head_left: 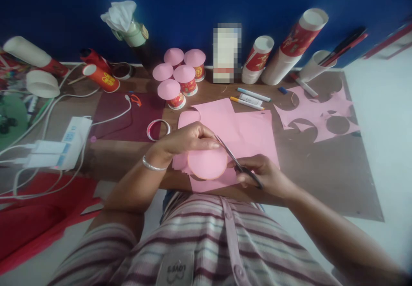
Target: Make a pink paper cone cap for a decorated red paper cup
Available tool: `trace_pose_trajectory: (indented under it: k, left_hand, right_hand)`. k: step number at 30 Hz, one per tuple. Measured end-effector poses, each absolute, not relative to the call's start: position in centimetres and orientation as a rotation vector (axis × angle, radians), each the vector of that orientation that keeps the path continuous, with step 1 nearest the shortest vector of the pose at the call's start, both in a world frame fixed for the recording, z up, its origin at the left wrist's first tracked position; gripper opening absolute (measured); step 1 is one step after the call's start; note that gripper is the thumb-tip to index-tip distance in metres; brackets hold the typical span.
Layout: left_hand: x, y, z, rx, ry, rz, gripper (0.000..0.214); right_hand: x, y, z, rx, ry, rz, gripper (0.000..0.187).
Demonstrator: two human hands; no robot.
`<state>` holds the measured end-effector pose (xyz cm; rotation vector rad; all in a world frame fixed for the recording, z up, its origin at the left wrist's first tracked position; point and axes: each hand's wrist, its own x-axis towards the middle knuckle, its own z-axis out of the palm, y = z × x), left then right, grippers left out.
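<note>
My left hand (188, 140) is closed on a pink paper circle (207, 164), pinching its upper edge just above the near table edge. My right hand (260, 174) grips a pair of scissors (236, 161), whose blades point up and left and touch the circle's right edge. Under both hands lie pink paper sheets (247, 131). A silver bangle sits on my left wrist.
Several red paper cups capped with pink circles (180, 78) stand behind the sheets. A tape roll (158, 129) lies left of them, markers (251, 97) behind. Pink offcuts with round holes (322, 114) lie right. Cup stacks (289, 46) line the blue wall; a power strip (64, 144) with cables sits left.
</note>
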<state>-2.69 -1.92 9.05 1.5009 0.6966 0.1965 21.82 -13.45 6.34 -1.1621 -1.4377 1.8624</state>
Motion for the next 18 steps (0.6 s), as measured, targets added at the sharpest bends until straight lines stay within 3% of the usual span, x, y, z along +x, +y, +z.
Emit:
trace_pose_trajectory:
  k: [18]
  left_hand:
    - [-2.75,-1.89,8.98,1.519,0.702,0.191,0.027]
  right_hand:
    - [21.63,-13.22,6.72,-1.163,-1.461,1.867,0.05]
